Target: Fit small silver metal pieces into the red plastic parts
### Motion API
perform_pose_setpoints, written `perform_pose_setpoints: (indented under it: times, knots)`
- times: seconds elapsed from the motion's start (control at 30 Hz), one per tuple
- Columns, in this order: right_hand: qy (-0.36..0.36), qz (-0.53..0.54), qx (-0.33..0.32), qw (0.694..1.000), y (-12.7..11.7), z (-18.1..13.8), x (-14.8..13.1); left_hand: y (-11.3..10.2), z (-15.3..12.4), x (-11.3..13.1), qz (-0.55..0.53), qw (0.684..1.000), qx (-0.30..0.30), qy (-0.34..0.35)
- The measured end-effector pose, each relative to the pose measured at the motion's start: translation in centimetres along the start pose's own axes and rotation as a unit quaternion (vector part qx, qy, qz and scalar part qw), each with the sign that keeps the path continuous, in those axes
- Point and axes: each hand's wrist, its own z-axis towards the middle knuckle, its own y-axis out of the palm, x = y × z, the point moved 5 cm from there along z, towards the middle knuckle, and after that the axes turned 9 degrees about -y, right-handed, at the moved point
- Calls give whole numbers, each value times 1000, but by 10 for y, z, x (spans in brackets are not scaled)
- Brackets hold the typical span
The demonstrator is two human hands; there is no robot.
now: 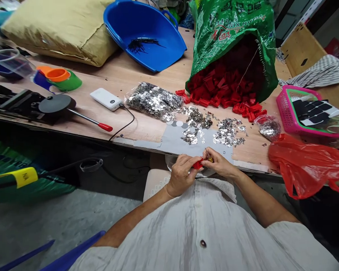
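My left hand [182, 173] is closed on a small red plastic part [198, 164], pinched between thumb and fingers just off the table's front edge. Close against it, my right hand [217, 162] has its fingers bent together. A small yellow object [210, 159] shows in the right hand; its full shape is hidden by the fingers. The right thumb reaches up to the red part. Beyond both hands, a grey sheet [169, 139] on the table bears loose piles of small shiny metal pieces [228, 131].
A green sack [228, 19] spills many red plastic parts [214, 84]. Behind the piles lies a clear bag of metal pieces [155, 101]. Around them are a white power bank [106, 99], a red-tipped lever [104, 127], a blue basin [161, 49], a pink basket [284, 109] and a red plastic bag [305, 162].
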Motion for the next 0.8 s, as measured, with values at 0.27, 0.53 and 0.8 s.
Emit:
perform_pose_setpoints:
  times: [0.27, 0.53, 0.8]
  knots:
    - [67, 150, -23, 986, 4, -11, 2, 0, 0, -12, -122, 991, -38, -43]
    - [62, 211, -25, 975, 8, -14, 15, 7, 3, -37, -277, 950, -103, -103]
    - [6, -408, 215, 887, -82, -8, -2, 21, -9, -64, -453, 830, -64, -319]
